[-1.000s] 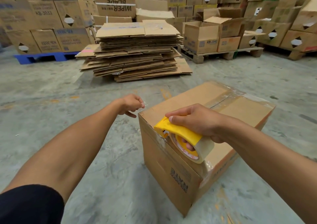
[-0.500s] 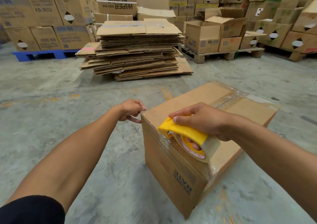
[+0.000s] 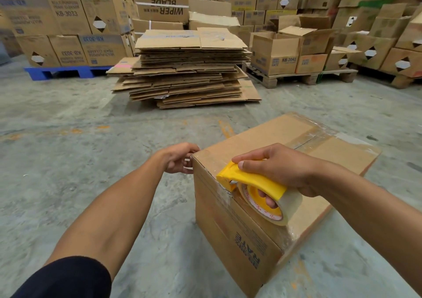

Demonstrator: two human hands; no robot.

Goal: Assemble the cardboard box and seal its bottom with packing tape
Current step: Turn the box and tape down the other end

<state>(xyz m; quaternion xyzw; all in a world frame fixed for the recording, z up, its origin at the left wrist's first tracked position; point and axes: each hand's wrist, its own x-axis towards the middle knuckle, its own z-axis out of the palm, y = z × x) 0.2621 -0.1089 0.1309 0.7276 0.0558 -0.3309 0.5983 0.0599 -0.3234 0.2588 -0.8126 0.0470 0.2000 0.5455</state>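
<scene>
A brown cardboard box (image 3: 246,236) stands on the concrete floor, its flaps folded shut on top and clear tape running along the centre seam and edges. My right hand (image 3: 280,167) grips a yellow tape dispenser (image 3: 251,181) with a roll of clear packing tape (image 3: 274,206). The dispenser's front presses on the box's near left top edge. My left hand (image 3: 180,158) is at the box's left corner, its fingers curled and pinching the tape end there.
A stack of flattened cardboard boxes (image 3: 187,69) lies on the floor ahead. Behind it, cartons on a blue pallet (image 3: 61,71) at left and wooden pallets (image 3: 296,76) at right line the back. Bare concrete floor (image 3: 80,160) surrounds the box.
My left hand has dropped slightly and come closer to the box's left corner. The dispenser in my right hand stays at the same edge; the view shifted a little.
</scene>
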